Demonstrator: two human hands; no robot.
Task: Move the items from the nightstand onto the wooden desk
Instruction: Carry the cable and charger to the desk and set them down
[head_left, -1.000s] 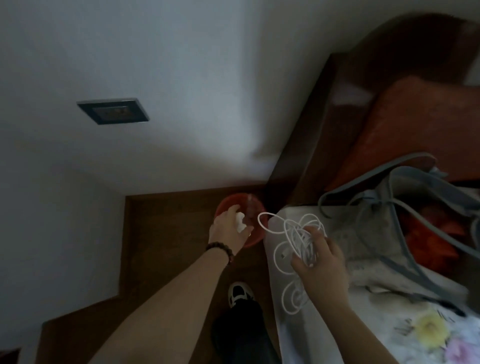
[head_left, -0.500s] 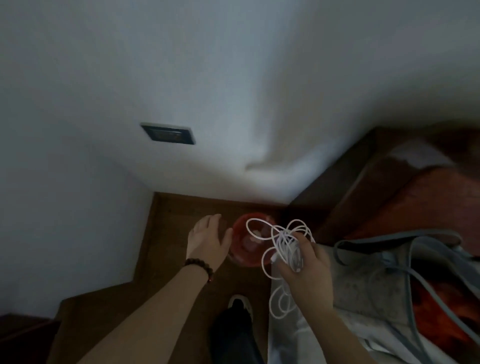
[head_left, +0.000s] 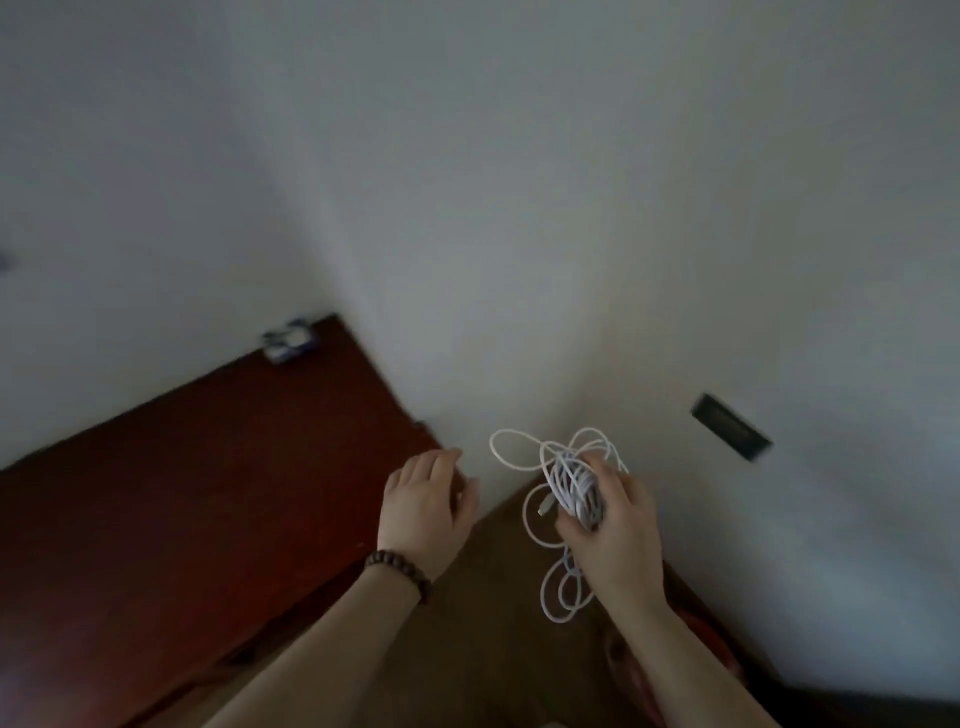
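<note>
Holding entry, head view, 1 frame, dim light, some blur.

Item 1: right hand (head_left: 615, 525), lower centre-right of the frame, fingers curled round a bundle of white cable (head_left: 574, 491). Several turns are wound tight inside the grip; loose loops stand out above the hand toward the wall, and more loops hang below it. A small connector end dangles just left of the bundle.

Item 2: left hand (head_left: 423, 506), lower centre of the frame, fingers relaxed and spread, grasping nothing. It hovers at the right edge of the wooden desk (head_left: 197, 499); contact with the surface cannot be told. A dark beaded bracelet (head_left: 400, 571) circles the wrist.

Item 3: wooden desk, reddish-brown top, filling the left and lower-left of the frame, its far edges against the wall (head_left: 519, 182).

Item 4: small blue-and-white object (head_left: 288, 340), blurred, at the desk's far corner, upper left of centre, touching or just beside the wall. Its kind cannot be told.

Item 5: dark rectangular wall plate (head_left: 730, 426), right of centre, on the pale wall, above and to the right of the cable.

Item 6: brown floor (head_left: 493, 649), visible between the 2 forearms at the bottom of the frame.
</note>
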